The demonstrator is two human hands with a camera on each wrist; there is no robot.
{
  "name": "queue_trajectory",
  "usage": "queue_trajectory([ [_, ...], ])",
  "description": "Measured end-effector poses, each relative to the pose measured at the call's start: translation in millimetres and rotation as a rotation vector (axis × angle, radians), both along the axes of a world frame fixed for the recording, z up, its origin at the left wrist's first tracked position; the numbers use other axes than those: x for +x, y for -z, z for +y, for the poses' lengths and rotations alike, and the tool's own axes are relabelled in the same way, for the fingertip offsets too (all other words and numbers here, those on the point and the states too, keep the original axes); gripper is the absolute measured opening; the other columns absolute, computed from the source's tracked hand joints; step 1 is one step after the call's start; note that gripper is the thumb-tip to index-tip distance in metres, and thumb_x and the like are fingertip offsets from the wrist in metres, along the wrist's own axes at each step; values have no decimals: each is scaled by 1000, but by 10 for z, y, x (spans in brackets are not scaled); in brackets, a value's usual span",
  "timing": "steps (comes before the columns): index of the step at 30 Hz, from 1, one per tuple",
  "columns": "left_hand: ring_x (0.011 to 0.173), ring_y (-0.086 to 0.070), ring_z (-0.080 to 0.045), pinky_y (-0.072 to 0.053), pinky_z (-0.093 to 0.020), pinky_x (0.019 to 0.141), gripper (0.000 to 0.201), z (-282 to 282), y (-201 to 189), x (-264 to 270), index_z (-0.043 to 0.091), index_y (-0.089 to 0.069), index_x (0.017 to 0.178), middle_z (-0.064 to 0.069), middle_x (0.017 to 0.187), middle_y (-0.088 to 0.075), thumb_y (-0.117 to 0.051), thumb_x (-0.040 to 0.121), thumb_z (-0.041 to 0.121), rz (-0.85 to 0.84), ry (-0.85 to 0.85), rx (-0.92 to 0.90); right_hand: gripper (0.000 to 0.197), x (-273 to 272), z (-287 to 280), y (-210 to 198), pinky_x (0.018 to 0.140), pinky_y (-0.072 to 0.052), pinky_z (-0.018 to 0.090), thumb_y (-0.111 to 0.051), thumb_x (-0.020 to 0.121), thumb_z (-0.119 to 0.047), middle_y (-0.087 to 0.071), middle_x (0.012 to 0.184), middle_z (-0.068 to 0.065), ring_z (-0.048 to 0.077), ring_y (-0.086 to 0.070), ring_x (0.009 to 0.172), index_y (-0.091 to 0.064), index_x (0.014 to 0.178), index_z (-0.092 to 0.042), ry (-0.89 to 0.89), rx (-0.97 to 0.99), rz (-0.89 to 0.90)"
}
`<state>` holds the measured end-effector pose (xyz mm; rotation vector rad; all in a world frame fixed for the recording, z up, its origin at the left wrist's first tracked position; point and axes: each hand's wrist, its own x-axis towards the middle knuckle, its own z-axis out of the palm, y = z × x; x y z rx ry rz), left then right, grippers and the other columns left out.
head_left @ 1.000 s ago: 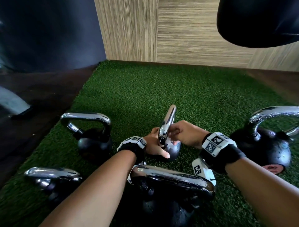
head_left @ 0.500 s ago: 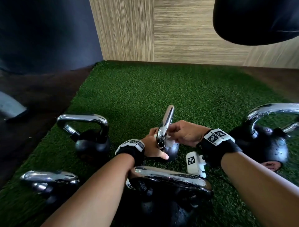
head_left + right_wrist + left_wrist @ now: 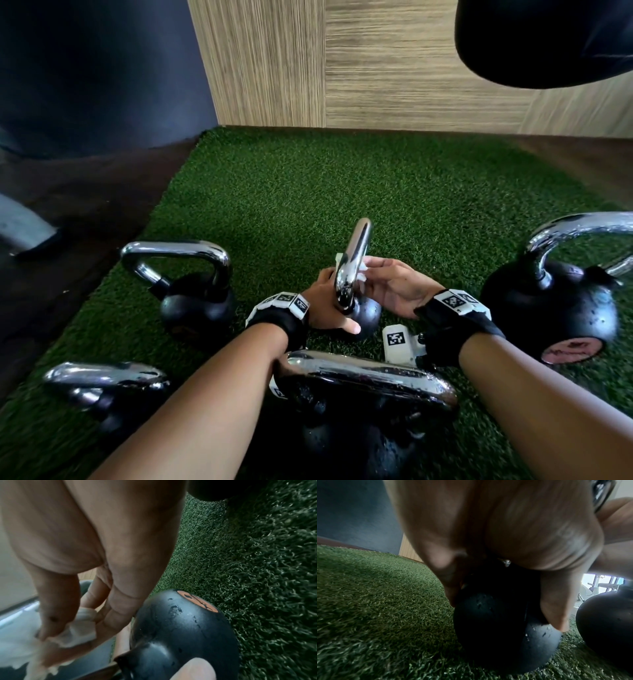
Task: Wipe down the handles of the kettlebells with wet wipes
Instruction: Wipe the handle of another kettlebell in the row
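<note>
A small black kettlebell (image 3: 368,313) with a chrome handle (image 3: 354,257) stands on the green turf in the middle of the head view. My left hand (image 3: 327,305) grips its black ball (image 3: 501,632) from the left, thumb across the near side. My right hand (image 3: 390,284) pinches a white wet wipe (image 3: 364,270) against the right side of the handle. In the right wrist view the wipe (image 3: 77,632) is bunched between thumb and fingers on the chrome, beside the ball (image 3: 185,628) with its orange label.
Other black kettlebells stand around: one at left (image 3: 191,291), one at lower left (image 3: 102,380), a large one nearest me (image 3: 363,383), another at right (image 3: 555,305). A wood-panel wall (image 3: 376,68) bounds the turf (image 3: 325,188); dark floor lies left. A black bag (image 3: 548,37) hangs upper right.
My right hand has slid up the handle from its base and turned palm up, so the white wipe now shows. The left hand keeps its grip on the ball.
</note>
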<state>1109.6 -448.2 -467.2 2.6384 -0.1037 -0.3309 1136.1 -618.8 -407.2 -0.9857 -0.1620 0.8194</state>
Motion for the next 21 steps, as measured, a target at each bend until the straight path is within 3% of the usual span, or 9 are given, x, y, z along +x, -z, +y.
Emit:
queue_trajectory([
  [2,152,-16,-25,-21,-34,127,87,12,14,-3,22,-46,146,-10,159,-17,-89,71,38,32,-40,-25,21,-2,7,-1,67,-61,25,-50,86,12,-73,88,17,19,-72,67,-61,101,2,3,7,-3],
  [5,149,-22,-26,-24,-34,126,70,19,25,3,25,-54,129,-10,155,-22,-89,70,40,69,-66,-51,21,-29,3,31,63,-63,27,-55,77,13,-72,85,18,21,-72,64,-57,92,-1,-1,38,-10],
  [8,150,-23,-23,-25,-34,126,105,21,45,-7,23,-32,153,-8,158,-14,-92,67,35,25,-86,-97,24,9,41,41,63,-61,29,-50,82,20,-69,87,19,24,-70,64,-56,88,-3,81,37,-74],
  [10,151,-23,-25,-29,-38,125,119,14,44,-17,18,-20,158,-11,158,-16,-95,65,28,-23,-87,-150,26,64,81,42,61,-60,29,-53,79,21,-67,86,20,24,-67,61,-57,88,-3,173,33,-90],
  [14,151,-22,-25,-29,-40,124,124,23,39,-24,16,-14,159,-12,157,-18,-95,66,27,-19,-80,-175,28,94,125,100,57,-61,31,-60,77,23,-70,74,16,23,-70,56,-56,86,-4,285,27,-118],
  [16,151,-20,-26,-28,-41,125,124,24,46,-31,16,-14,159,-10,157,-19,-95,66,27,-25,-69,-172,30,92,134,130,55,-61,32,-69,69,17,-69,76,16,23,-69,58,-56,85,-5,336,9,-180],
  [18,151,-22,-26,-29,-41,124,124,23,42,-33,15,-14,159,-11,158,-19,-95,67,25,-19,-75,-197,33,135,162,133,55,-60,33,-76,67,12,-69,77,14,24,-67,59,-56,85,-8,413,-56,-270],
  [21,148,-31,-28,-33,-42,122,124,22,37,-33,13,-14,158,-13,157,-19,-96,66,25,-11,-87,-203,26,252,208,135,56,-57,30,-78,81,4,-73,75,4,16,-67,60,-60,85,-15,579,-315,-457],
])
